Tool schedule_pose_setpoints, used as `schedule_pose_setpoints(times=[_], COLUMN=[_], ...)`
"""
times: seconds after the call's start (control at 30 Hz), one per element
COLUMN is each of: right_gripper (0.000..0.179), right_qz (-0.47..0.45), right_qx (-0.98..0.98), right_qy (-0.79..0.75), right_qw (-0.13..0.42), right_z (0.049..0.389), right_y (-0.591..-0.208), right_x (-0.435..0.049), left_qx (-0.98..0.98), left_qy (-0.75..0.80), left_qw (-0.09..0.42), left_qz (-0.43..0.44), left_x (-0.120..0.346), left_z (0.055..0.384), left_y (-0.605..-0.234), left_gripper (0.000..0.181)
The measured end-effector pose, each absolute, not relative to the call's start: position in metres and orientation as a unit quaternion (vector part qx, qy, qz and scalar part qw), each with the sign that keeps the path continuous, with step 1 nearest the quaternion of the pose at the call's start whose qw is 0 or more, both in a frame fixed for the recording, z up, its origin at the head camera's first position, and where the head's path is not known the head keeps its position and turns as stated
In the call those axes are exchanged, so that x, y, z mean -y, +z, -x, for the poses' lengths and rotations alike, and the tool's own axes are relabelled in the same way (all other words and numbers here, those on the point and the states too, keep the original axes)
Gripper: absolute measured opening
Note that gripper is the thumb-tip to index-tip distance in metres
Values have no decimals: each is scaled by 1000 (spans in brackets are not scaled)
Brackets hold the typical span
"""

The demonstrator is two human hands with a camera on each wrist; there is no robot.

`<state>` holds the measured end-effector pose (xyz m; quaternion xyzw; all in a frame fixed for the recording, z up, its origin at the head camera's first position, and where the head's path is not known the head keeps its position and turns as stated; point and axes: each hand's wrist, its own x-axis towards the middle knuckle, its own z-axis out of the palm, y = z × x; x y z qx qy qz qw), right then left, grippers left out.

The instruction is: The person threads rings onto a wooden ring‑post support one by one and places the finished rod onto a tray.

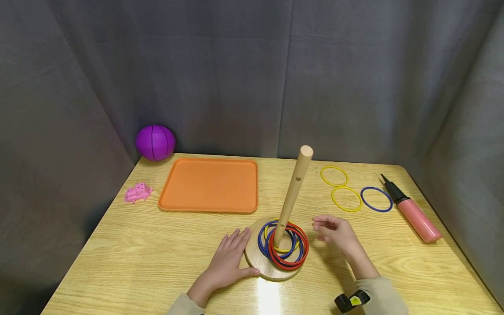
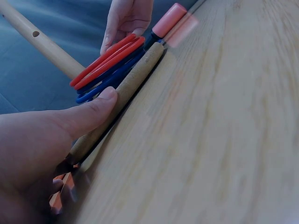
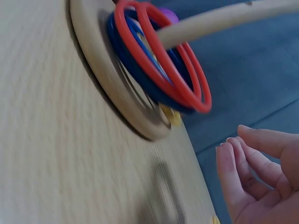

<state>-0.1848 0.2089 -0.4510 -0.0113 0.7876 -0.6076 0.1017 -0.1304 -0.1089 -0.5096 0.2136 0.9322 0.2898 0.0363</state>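
Note:
A wooden post (image 1: 292, 197) rises from a round wooden base (image 1: 256, 256), leaning to the right in the head view. Several red rings (image 1: 307, 245), blue rings (image 1: 259, 241) and yellow rings lie loosely stacked around its foot. My left hand (image 1: 228, 262) rests at the base's left edge, fingers straight along the side. In the left wrist view its thumb (image 2: 88, 116) presses the rim just below the rings. To the right of the stack, my right hand (image 1: 334, 232) hovers with loosely bent fingers and holds nothing. The right wrist view shows a gap between that hand (image 3: 261, 177) and the rings.
Behind the base lies an orange tray (image 1: 208, 186). A pink toy (image 1: 138, 192) and a purple ball (image 1: 155, 143) are at the left. Two yellow rings (image 1: 320, 175) and a blue ring (image 1: 374, 187) lie at the back right, beside a pink and black hand pump (image 1: 417, 218).

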Motion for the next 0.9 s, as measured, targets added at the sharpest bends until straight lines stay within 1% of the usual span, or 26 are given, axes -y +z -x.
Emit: schedule_pose_setpoints(times=[0.17, 0.37, 0.6, 0.8, 0.9], right_gripper=[45, 45, 47, 48, 46], right_qz=[12, 13, 20, -12, -28], right_qx=[-790, -811, -826, -848, -869], right_qy=[-608, -583, -563, -527, -491], right_qw=[83, 52, 0, -46, -56], right_z=[196, 212, 233, 253, 262], right_y=[-451, -453, -454, -454, -457], right_x=[-223, -241, -264, -281, -287], left_qx=[-932, -932, -935, -935, -935], left_qy=[289, 291, 282, 282, 284], left_qw=[34, 40, 43, 45, 47], left_qz=[-216, -214, -213, -210, -208], left_x=[109, 109, 108, 108, 109], left_z=[130, 130, 131, 131, 130], left_y=[-509, -509, -510, -509, -509], left_gripper=[105, 105, 105, 105, 105])
